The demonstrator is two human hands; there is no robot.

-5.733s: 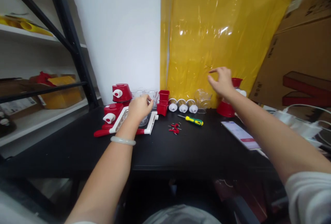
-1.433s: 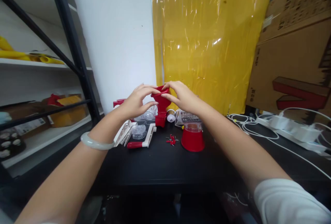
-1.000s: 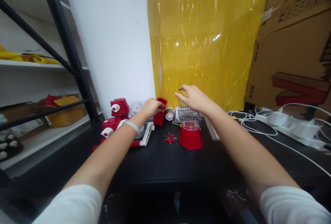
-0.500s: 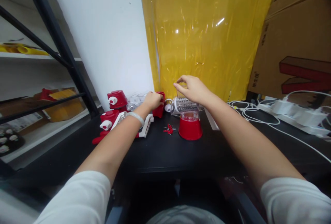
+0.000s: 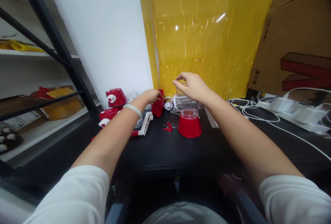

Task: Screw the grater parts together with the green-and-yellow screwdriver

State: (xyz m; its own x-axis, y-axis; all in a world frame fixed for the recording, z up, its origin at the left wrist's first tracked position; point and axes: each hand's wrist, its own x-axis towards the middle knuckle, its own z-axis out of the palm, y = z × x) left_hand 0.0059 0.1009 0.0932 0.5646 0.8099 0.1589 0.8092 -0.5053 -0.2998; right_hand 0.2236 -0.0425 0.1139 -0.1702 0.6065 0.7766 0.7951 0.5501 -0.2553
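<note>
My left hand [image 5: 152, 96], a pale bangle on its wrist, is at the upper left rim of a red open-topped container [image 5: 157, 108]. Its fingers are bunched and partly hidden, so what they hold, if anything, does not show. My right hand [image 5: 191, 85] curls over the clear top of a rotary grater, thumb and fingers around the plastic. Below it lies the grater's perforated metal drum [image 5: 184, 104] in its clear housing. A red cup-shaped base [image 5: 190, 127] with a clear upper part stands in front. Small red and metal pieces [image 5: 169, 127] lie to its left.
Red and white grater parts [image 5: 116, 97] are stacked at the left, beside a white-edged frame [image 5: 146, 124]. White cables [image 5: 254, 112] and a power strip [image 5: 292, 108] lie at the right. A yellow plastic sheet [image 5: 201, 30] hangs behind, with a large carton [image 5: 297, 44] beside it.
My left hand has shifted slightly left on the red container, so more of its opening shows. My right hand stays at the grater. The view has tilted a little.
</note>
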